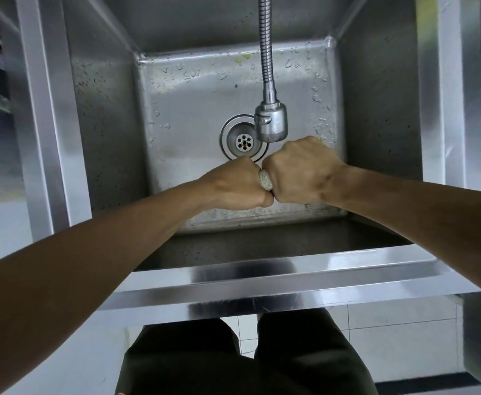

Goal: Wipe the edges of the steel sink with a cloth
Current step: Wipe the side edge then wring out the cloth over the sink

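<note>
I look straight down into a deep steel sink point(262, 269), its floor wet with droplets. Over the basin my left hand point(238, 185) and my right hand point(302, 171) are both clenched into fists, pressed knuckle to knuckle. Between them a small pale, textured wad of cloth point(265, 180) shows; both hands grip it, and most of it is hidden inside the fists. The fists hover above the sink floor, just in front of the drain point(240, 138).
A flexible metal tap hose with a spray head point(270, 121) hangs just behind my right hand. The sink's broad front rim runs across the frame below my forearms, with side rims left point(42, 138) and right point(430, 109). White floor tiles and my dark trousers show underneath.
</note>
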{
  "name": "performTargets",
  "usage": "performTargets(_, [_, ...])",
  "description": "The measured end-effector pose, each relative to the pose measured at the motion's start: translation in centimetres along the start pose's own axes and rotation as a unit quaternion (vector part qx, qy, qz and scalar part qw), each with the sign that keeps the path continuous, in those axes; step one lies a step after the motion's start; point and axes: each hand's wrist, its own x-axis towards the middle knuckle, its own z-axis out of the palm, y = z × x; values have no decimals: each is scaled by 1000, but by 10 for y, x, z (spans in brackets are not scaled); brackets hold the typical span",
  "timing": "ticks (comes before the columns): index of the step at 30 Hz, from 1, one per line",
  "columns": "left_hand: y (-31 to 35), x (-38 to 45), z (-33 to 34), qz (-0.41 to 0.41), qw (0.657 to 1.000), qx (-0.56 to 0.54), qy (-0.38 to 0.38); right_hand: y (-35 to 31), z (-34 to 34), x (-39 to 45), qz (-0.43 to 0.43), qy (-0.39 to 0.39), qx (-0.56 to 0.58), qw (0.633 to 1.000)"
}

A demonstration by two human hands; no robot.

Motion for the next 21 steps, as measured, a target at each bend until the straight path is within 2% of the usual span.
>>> performTargets(7, [-2, 6, 2, -9, 1000, -8, -17, 0, 5, 2, 8, -10, 4, 1000])
performTargets(14, [-4, 11, -6, 74, 996, 52, 20, 2, 1, 0, 70, 3, 1, 998])
performTargets(17, [-6, 9, -6, 83, 996, -1, -16, 7, 5, -1, 90, 1, 1, 996])
performTargets(19, [-10, 7, -8, 71, 996, -39, -35, 15, 9, -5, 100, -18, 69, 992])
performTargets(21, [-19, 2, -15, 54, 995, -68, -51, 25, 9, -12, 99, -64, 219, 969])
